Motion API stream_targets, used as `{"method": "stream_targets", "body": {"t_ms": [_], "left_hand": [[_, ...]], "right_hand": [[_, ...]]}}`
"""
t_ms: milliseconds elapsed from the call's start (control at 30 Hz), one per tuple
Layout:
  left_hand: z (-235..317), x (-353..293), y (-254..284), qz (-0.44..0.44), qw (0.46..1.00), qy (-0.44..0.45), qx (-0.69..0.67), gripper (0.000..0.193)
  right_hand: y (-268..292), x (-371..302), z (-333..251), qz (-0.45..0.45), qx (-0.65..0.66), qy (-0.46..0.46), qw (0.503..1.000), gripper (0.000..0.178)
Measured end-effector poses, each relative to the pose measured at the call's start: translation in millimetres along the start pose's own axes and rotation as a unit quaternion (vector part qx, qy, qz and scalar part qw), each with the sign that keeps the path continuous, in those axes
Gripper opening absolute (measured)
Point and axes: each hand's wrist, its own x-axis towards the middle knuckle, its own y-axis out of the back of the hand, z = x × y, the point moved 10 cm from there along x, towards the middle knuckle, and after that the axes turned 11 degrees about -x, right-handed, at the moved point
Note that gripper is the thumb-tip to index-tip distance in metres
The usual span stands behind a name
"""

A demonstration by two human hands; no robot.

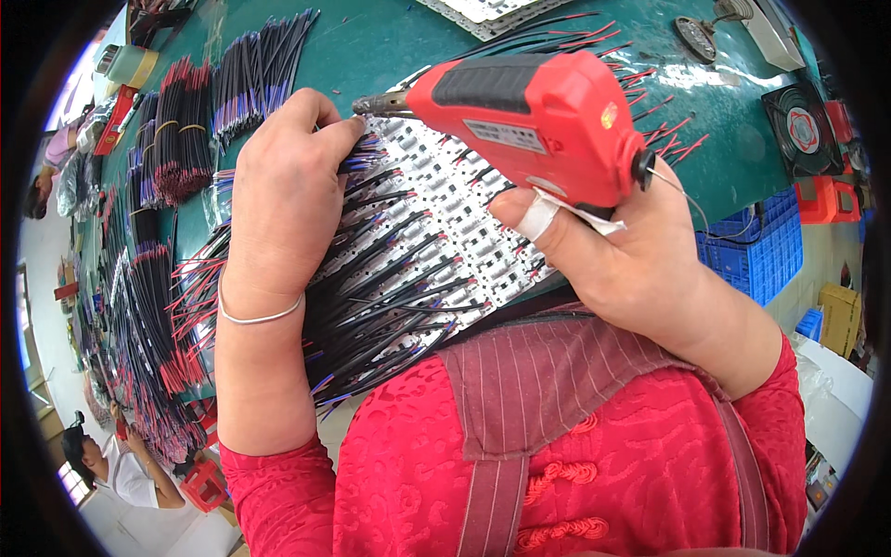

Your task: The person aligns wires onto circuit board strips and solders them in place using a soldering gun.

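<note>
My right hand [640, 251] is wrapped round the handle of a red and black soldering gun [566, 121], a white wrap on the thumb. The gun's metal tip [380, 104] points left and ends close to the fingertips of my left hand [288, 176]. Those left fingers are pinched together at the upper left edge of a white circuit board panel [473, 232]. Ends of thin wires show under them, but my hand hides the exact grip. Black wires [371, 278] with red and blue ends run in rows across the panel.
Bundled wires [181, 130] lie left on the green table [390, 37], more wires [148, 306] hanging below them. At the right are a small black fan [800, 130], a coiled metal stand [696, 37] and a blue crate [756, 246]. A person [121, 464] sits lower left.
</note>
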Motion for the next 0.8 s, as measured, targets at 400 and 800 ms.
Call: {"method": "stream_targets", "body": {"t_ms": [400, 800], "left_hand": [[-0.8, -0.6, -0.4, -0.016, 1.0, 0.014, 0.003, 0.044], [-5.7, -0.3, 2.5, -0.001, 1.0, 0.015, -0.005, 0.044]], "right_hand": [[4.6, -9.4, 19.9, -0.023, 0.075, -0.115, 0.99, 0.033], [3.0, -11.5, 18.6, 0.006, 0.105, -0.087, 0.991, 0.029]]}}
